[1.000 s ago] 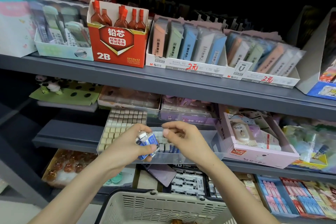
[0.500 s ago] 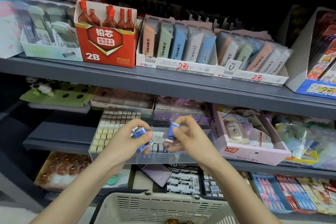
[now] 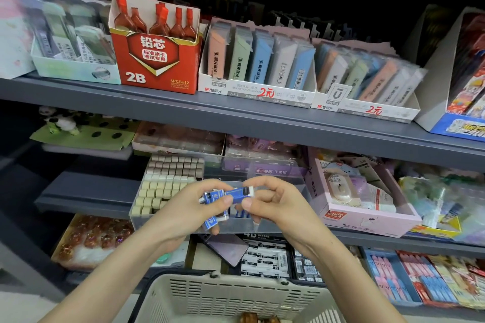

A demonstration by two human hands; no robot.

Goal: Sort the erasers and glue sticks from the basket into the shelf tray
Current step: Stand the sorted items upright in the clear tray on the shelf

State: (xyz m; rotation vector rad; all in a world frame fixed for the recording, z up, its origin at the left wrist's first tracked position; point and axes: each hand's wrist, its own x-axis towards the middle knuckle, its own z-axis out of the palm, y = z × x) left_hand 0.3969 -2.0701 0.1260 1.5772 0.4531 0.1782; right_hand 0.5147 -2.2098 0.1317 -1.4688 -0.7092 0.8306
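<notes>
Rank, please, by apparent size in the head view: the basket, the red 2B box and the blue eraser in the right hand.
1. basket, though nearness to the camera inflates it.
2. red 2B box.
3. blue eraser, pinched in the right hand.

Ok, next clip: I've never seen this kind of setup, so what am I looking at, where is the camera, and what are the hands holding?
No machine here: a person works with bare hands, and the view comes from a camera worn on their head, looking forward and down at shelves. The left hand grips a small bunch of blue-sleeved erasers; the right hand pinches a single blue eraser in its fingers. Behind them a clear tray holds rows of cream erasers. A pale basket sits at the bottom edge.
</notes>
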